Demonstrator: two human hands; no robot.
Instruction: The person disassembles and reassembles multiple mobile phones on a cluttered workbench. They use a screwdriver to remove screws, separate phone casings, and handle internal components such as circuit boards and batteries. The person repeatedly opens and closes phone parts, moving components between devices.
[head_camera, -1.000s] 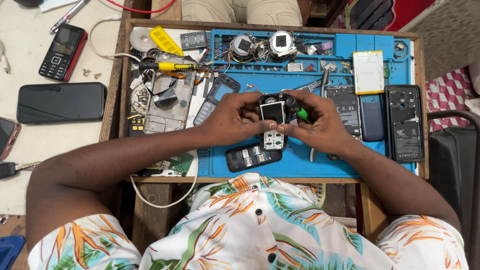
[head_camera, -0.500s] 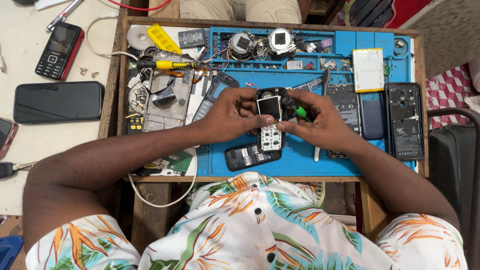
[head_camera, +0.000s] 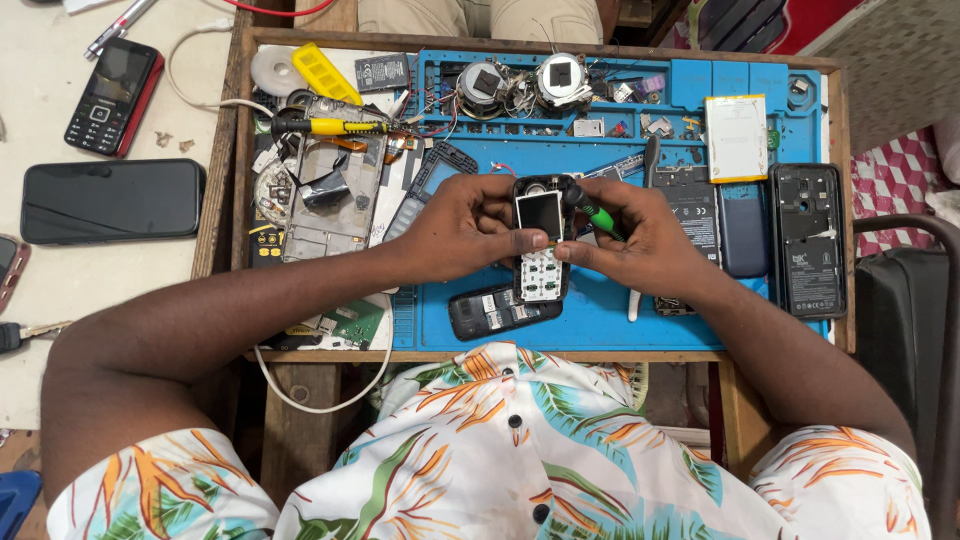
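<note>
Blue mat (head_camera: 600, 320) tray, speakers (head_camera: 520, 82), perhaps screws, hands (head_camera: 560, 235) gripping opened phone (head_camera: 541, 240)

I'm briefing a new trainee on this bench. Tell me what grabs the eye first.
At centre, the left hand and the right hand hold an opened small keypad phone with a bare screen; the right also grips a green-handled screwdriver. Beneath them lies a bright blue parts-strewn work mat; a yellow-handled screwdriver lies upper left.

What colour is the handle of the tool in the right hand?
Green with a black end; the screwdriver handle shows best in the head view, gripped in the right hand.
</note>
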